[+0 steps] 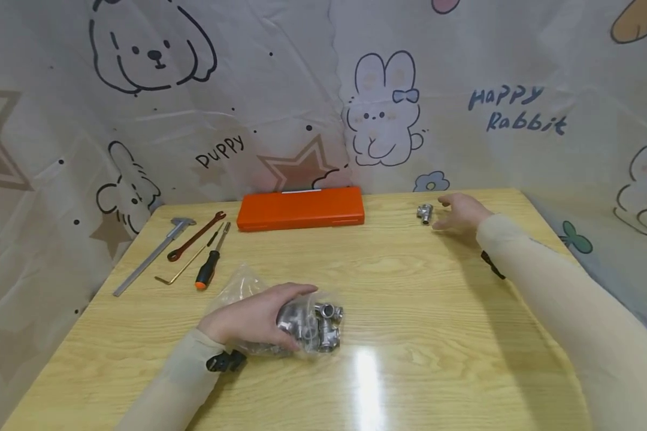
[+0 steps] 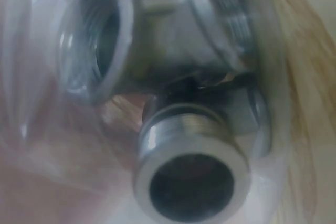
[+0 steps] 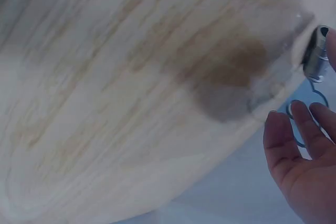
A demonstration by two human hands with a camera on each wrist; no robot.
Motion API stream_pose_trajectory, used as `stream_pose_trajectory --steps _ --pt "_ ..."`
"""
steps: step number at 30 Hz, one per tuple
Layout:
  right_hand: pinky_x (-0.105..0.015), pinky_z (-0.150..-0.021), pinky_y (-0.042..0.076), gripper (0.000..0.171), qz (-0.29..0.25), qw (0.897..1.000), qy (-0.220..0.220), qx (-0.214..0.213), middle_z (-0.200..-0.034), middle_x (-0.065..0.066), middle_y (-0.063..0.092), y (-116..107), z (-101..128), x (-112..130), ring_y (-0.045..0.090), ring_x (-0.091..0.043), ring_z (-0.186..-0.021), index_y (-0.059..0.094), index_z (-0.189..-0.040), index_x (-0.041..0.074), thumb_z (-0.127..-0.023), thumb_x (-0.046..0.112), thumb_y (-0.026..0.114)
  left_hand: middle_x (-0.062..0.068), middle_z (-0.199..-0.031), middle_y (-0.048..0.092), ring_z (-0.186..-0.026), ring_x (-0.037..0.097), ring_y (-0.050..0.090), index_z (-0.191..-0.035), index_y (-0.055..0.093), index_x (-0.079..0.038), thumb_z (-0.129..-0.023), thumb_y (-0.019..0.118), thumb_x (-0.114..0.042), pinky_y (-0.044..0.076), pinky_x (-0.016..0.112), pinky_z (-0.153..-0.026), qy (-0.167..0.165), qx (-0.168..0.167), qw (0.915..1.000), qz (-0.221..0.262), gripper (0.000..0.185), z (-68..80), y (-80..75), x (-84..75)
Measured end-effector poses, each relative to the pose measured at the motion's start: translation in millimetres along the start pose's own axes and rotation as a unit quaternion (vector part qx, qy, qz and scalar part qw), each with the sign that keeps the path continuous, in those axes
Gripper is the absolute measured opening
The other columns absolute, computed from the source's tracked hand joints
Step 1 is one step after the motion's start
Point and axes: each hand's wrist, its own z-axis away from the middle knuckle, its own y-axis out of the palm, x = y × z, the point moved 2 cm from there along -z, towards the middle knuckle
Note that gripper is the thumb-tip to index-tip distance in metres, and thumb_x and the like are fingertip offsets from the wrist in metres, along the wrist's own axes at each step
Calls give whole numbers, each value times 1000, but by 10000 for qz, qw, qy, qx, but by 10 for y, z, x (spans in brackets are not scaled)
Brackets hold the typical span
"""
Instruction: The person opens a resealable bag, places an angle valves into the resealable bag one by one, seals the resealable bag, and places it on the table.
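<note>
- The left hand [image 1: 253, 320] lies over a clear plastic bag [image 1: 237, 287] of metal pipe fittings [image 1: 323, 326] near the front of the wooden table [image 1: 410, 311], about 7 o'clock from the table's middle. Its fingers curl around the bag and the fittings inside, clasping them against the tabletop.
- In the left wrist view the threaded fittings [image 2: 189, 171] fill the frame behind the plastic film, open mouths facing the camera.
- The right hand [image 1: 463, 212] reaches to the far right of the table, about 1 o'clock from the middle. Its fingers are spread and relaxed, gripping nothing.
- A single metal fitting [image 1: 425, 213] lies just beside those fingertips, at 9 o'clock from the right hand; whether they touch it I cannot tell. Its long axis seems to run roughly toward the near edge, tilted slightly.
- The right wrist view shows the same fitting [image 3: 317, 53] just above the open fingers [image 3: 281, 140].
- The right hand is far nearer the lone fitting; the left is well apart from it.
- Along the far edge lies an orange case [image 1: 301, 208]. At 10 o'clock sit a caliper [image 1: 153, 254], a wrench [image 1: 196, 236], a hex key [image 1: 180, 269] and a screwdriver [image 1: 211, 263].
</note>
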Motion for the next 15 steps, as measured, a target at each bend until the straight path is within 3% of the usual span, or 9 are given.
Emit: stream_pose_trajectory --steps 3,9,15 --pt "-63 -110 22 82 8 10000 55 -28 -147 -33 36 23 -30 -31 30 -53 -134 32 -148 -9 -89 29 75 -4 -157 32 -141 19 31 -156 30 -24 -71 87 -46 30 45 -113 -20 -19 10000 -4 105 -4 -3 -9" --pt "-62 -109 25 71 215 9990 -313 -245 -135 -34 49 66 -90 35 39 -53 -128 44 -140 -12 -87 24 76 -2 -156 33 -139 20 33 -156 30 -24 -70 88 -44 31 46 -111 -75 -32 10000 -4 105 5 -20 -17" --pt "-63 -106 30 63 -168 9993 -185 -287 -132 -29 54 143 -136 41 45 -48 -124 55 -133 -6 -85 28 78 -2 -156 33 -139 20 34 -156 30 -24 -71 88 -44 32 47 -111 -95 7 9999 36 105 7 -11 -8"
